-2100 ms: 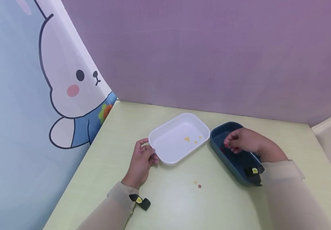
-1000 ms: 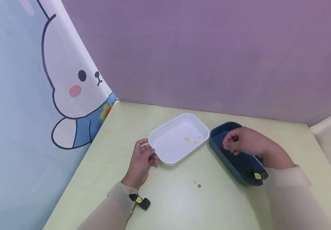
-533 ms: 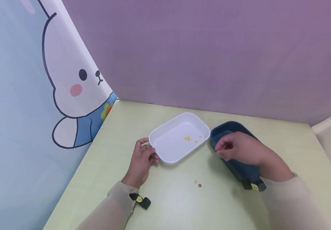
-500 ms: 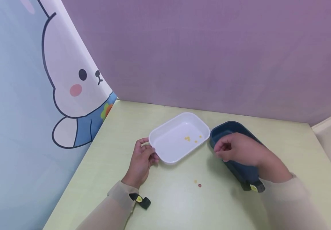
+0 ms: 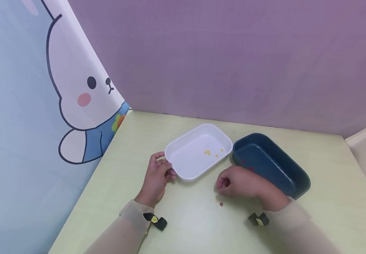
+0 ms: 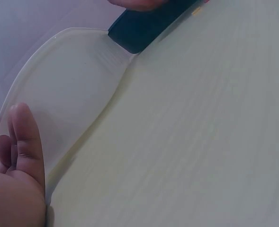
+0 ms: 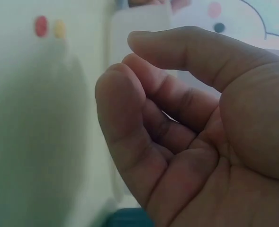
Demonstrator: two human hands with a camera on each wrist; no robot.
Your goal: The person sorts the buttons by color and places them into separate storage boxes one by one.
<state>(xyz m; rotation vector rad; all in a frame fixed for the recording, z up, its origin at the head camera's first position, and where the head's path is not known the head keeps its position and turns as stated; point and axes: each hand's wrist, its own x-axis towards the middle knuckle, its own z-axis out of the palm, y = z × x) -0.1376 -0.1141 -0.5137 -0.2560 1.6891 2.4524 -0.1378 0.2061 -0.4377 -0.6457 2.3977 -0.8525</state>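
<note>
My left hand (image 5: 155,178) grips the near left corner of a white tray (image 5: 183,160), thumb at the rim and fingers along the outside. In the left wrist view, the fingers (image 6: 28,142) lie against the tray wall. Several small yellow pieces (image 5: 207,152) lie inside the tray. My right hand (image 5: 240,183) hovers over the table in front of a dark blue tray (image 5: 298,176), its fingers loosely curled and nothing between them. Just below its fingertips lie a small red disc (image 5: 221,204) and a small yellow disc (image 7: 59,28) on the table.
Small red pieces (image 5: 244,161) lie in the dark blue tray, partly behind the right hand. The two trays stand corner to corner. A purple wall (image 5: 221,70) borders the pale table (image 5: 183,225) at the back, with a rabbit-print panel (image 5: 75,88) at left.
My right hand has left the dark blue tray, where it held a small red piece, and moved left and nearer to the table discs. The left hand and white tray have stayed put.
</note>
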